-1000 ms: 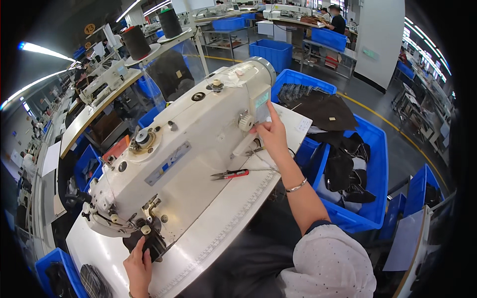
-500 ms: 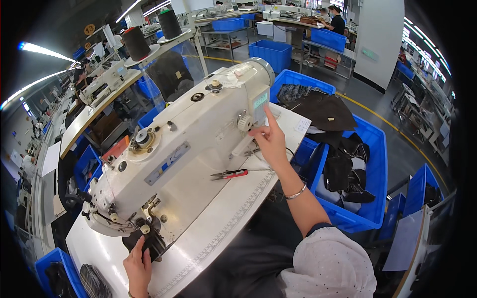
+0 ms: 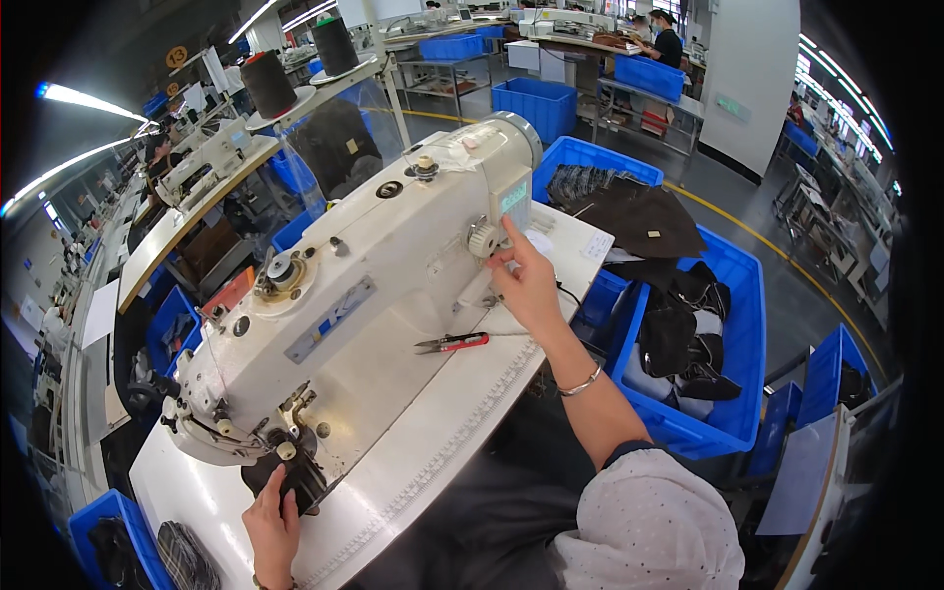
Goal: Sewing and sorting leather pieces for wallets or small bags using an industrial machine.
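My right hand (image 3: 531, 287) is raised at the far right end of a white sewing machine (image 3: 393, 251). Its index finger is stretched to the lower part of the lit control panel (image 3: 513, 200), while the other fingers bend near the ribbed knob (image 3: 482, 240). At the needle end, my left hand (image 3: 272, 529) rests with fingers extended on a small dark fabric piece (image 3: 258, 474), just beside the presser foot area. How the fabric lies under the foot is partly hidden. Red-handled thread snips (image 3: 452, 342) lie on the white machine table (image 3: 423, 433) between my hands.
Blue bins (image 3: 752, 324) with dark fabric pieces (image 3: 678, 334) stand right of the table. Another blue bin (image 3: 118, 516) sits at the lower left. Two dark thread cones (image 3: 267, 87) stand behind the machine. People work at other tables farther off.
My right hand has shifted slightly left and down, its index fingertip moving from the panel's middle to its lower part. My left hand stays in place on the fabric.
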Motion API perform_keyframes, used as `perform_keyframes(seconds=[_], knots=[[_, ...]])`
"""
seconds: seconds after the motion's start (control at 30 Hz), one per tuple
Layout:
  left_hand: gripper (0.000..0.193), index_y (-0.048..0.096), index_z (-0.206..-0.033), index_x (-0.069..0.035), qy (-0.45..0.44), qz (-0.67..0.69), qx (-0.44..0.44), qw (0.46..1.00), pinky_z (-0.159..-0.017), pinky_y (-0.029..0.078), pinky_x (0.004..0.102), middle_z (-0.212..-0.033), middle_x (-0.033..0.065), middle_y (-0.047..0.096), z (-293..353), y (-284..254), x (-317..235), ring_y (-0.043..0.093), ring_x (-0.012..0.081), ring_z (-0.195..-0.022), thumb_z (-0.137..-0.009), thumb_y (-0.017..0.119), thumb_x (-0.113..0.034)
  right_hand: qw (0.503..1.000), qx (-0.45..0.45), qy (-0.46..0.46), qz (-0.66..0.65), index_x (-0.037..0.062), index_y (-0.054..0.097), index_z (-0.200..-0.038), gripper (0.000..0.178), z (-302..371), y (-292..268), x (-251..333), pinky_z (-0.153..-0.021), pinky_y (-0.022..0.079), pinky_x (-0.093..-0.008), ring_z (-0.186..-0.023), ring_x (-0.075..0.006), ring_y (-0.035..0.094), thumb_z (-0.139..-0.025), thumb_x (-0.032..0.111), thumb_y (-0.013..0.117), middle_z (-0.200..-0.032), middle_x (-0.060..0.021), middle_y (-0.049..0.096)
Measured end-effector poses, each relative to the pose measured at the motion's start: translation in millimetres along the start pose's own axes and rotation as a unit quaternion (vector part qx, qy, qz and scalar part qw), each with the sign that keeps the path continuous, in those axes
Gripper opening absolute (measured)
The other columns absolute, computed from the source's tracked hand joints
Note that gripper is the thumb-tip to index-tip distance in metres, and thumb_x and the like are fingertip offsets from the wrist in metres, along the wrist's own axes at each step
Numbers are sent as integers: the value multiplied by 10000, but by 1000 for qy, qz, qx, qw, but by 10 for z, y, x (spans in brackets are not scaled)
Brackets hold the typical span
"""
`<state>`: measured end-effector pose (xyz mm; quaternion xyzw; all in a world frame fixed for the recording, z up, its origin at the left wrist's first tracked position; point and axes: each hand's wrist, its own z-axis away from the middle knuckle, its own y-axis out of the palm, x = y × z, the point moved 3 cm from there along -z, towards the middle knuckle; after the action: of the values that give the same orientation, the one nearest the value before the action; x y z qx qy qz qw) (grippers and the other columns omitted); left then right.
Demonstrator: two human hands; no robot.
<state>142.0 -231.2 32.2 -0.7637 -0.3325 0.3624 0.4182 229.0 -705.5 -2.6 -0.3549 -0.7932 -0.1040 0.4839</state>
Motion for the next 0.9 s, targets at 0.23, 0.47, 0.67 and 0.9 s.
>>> perform_keyframes(seconds=[0.23,0.47,0.67,0.9], knots=[[416,607,-1282,-32,11,10,-12,1000,-619,519,393,-923,197,698,11,24,33,657,361,-682,-868,646,-18,992,6,18,-122,95,421,-1520,702,-21,31,-30,-648,483,-224,-733,-77,597,-855,-54,590,-899,-43,701],[413,612,-1280,-45,-31,-8,18,999,-655,543,379,-962,183,713,-8,-39,-13,685,356,-750,-870,655,-28,991,-35,64,-114,41,465,-1468,540,40,-39,97,-484,389,-171,-714,-10,562,-942,-21,571,-958,-30,678],[437,604,-1307,-104,-13,-10,18,1000,-634,555,376,-995,100,729,-11,-44,72,698,289,-786,-879,692,-98,974,-29,-200,-98,39,660,-1008,117,536,202,762,-487,373,-200,-539,-32,497,-899,-1,676,-717,1,615],[408,626,-1284,-126,-8,-51,29,998,-570,547,327,-939,39,716,48,-32,175,693,216,-744,-883,702,-139,759,449,-472,11,93,717,-915,108,1463,1294,1392,-452,444,-315,-527,-170,587,-810,86,692,-643,-5,554]])
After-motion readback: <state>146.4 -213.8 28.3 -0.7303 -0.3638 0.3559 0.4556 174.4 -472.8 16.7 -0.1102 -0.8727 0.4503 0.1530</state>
